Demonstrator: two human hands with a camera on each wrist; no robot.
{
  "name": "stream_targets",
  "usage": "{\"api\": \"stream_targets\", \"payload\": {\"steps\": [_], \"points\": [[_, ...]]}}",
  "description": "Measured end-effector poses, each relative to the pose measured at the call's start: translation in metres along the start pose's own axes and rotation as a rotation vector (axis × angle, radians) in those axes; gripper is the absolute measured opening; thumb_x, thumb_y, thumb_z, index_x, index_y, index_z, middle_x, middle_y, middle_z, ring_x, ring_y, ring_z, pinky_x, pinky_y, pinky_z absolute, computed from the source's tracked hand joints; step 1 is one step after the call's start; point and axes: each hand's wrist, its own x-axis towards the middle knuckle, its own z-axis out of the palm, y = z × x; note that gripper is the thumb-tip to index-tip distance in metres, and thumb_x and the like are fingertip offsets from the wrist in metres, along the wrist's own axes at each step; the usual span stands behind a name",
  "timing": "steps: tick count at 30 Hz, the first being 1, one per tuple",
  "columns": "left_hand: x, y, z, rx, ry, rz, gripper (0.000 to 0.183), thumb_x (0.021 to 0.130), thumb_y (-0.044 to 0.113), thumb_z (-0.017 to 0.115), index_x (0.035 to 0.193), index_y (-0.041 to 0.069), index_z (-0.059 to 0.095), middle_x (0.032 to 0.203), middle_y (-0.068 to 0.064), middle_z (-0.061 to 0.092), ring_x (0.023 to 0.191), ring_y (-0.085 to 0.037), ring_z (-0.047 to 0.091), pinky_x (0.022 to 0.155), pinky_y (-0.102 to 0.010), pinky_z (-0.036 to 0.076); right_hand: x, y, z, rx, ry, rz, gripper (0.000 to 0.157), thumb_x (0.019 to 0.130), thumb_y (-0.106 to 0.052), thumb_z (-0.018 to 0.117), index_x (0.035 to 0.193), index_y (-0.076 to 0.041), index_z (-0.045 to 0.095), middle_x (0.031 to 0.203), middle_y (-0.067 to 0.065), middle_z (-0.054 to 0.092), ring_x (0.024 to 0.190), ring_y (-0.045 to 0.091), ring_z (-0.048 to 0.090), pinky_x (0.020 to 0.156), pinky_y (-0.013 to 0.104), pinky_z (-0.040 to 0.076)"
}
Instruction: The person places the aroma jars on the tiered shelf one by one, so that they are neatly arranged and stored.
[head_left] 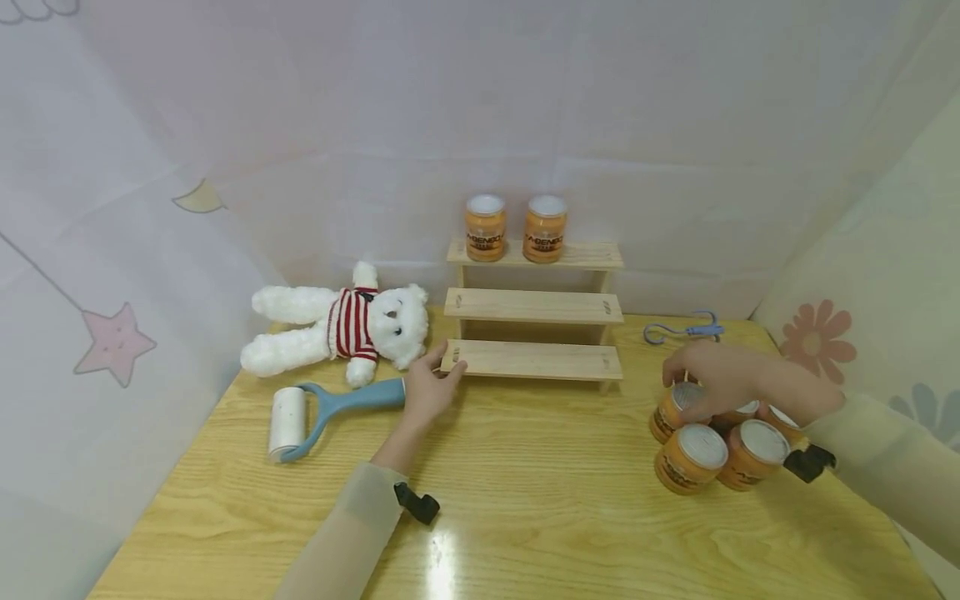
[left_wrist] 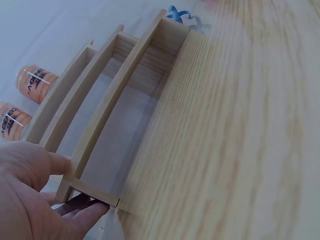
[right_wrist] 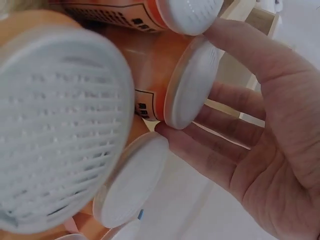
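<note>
A three-tier wooden shelf (head_left: 532,360) stands at the back of the table, two orange jars (head_left: 485,229) with white lids on its top tier. My left hand (head_left: 431,393) grips the left end of its lowest tier; in the left wrist view the thumb lies over the board and the fingers (left_wrist: 90,219) against the end panel. On the right, my right hand (head_left: 720,377) holds an orange jar (right_wrist: 192,82) by its white lid, thumb at one side of the rim and fingertips at the other. Several like jars (head_left: 690,458) crowd around it.
Left of the shelf a white teddy bear (head_left: 352,322) in a red-striped top lies on its back. In front of it is a blue-handled lint roller (head_left: 288,421). A blue hook-shaped object (head_left: 686,330) lies behind the jars. Cloth walls (head_left: 660,125) border the table.
</note>
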Motion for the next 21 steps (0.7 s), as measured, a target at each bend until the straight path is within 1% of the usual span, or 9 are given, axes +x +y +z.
{"api": "stream_targets", "payload": {"steps": [3, 6, 9, 11, 15, 17, 21], "points": [[0.001, -0.001, 0.000, 0.006, 0.008, 0.015, 0.064, 0.102, 0.021, 0.074, 0.159, 0.004, 0.048, 0.164, -0.015, 0.050, 0.129, -0.040, 0.067, 0.087, -0.038, 0.066, 0.001, -0.001, 0.002, 0.004, 0.012, -0.013, 0.030, 0.086, -0.041, 0.090, 0.096, -0.021, 0.070, 0.096, -0.011, 0.068, 0.082, 0.007, 0.059, 0.066, 0.025, 0.049], [0.000, -0.001, 0.000, 0.018, 0.009, 0.020, 0.064, 0.102, 0.021, 0.074, 0.158, 0.003, 0.049, 0.163, -0.015, 0.050, 0.132, -0.039, 0.066, 0.090, -0.039, 0.066, 0.002, 0.000, 0.003, 0.004, 0.028, -0.038, 0.029, 0.084, -0.034, 0.092, 0.092, -0.023, 0.066, 0.091, -0.012, 0.063, 0.078, 0.005, 0.052, 0.065, 0.023, 0.044], [-0.001, -0.001, 0.001, 0.013, 0.005, 0.011, 0.064, 0.102, 0.021, 0.074, 0.158, 0.003, 0.049, 0.164, -0.015, 0.049, 0.128, -0.039, 0.068, 0.087, -0.036, 0.066, 0.003, 0.002, 0.003, -0.001, 0.061, -0.071, 0.030, 0.080, -0.030, 0.093, 0.092, -0.024, 0.066, 0.091, -0.013, 0.063, 0.079, 0.004, 0.053, 0.066, 0.024, 0.045], [-0.002, 0.000, 0.000, 0.000, 0.004, 0.000, 0.065, 0.102, 0.021, 0.075, 0.158, 0.004, 0.049, 0.164, -0.014, 0.049, 0.126, -0.039, 0.069, 0.085, -0.035, 0.066, 0.005, 0.004, 0.000, 0.018, 0.083, -0.080, 0.031, 0.078, -0.028, 0.093, 0.093, -0.025, 0.067, 0.091, -0.013, 0.063, 0.080, 0.006, 0.055, 0.067, 0.024, 0.047], [-0.002, 0.001, -0.002, -0.020, 0.000, -0.011, 0.065, 0.101, 0.021, 0.075, 0.159, 0.005, 0.048, 0.165, -0.014, 0.049, 0.133, -0.040, 0.064, 0.087, -0.035, 0.066, 0.008, 0.010, -0.012, 0.036, 0.123, -0.083, 0.032, 0.077, -0.026, 0.094, 0.096, -0.026, 0.068, 0.092, -0.015, 0.064, 0.085, 0.007, 0.059, 0.070, 0.026, 0.051], [-0.002, 0.003, -0.003, -0.019, -0.004, -0.018, 0.066, 0.101, 0.022, 0.076, 0.159, 0.007, 0.049, 0.164, -0.014, 0.050, 0.134, -0.039, 0.064, 0.089, -0.036, 0.066, 0.009, 0.011, -0.023, 0.034, 0.126, -0.058, 0.033, 0.077, -0.025, 0.094, 0.098, -0.027, 0.069, 0.095, -0.016, 0.065, 0.089, 0.008, 0.060, 0.072, 0.027, 0.053], [-0.002, 0.003, -0.006, -0.013, -0.025, -0.030, 0.072, 0.097, 0.023, 0.081, 0.161, 0.011, 0.048, 0.164, -0.012, 0.050, 0.135, -0.039, 0.063, 0.090, -0.038, 0.066, 0.013, 0.012, -0.045, -0.015, 0.142, -0.034, 0.032, 0.078, -0.025, 0.094, 0.100, -0.029, 0.071, 0.100, -0.016, 0.066, 0.094, 0.009, 0.062, 0.073, 0.028, 0.054]]}}
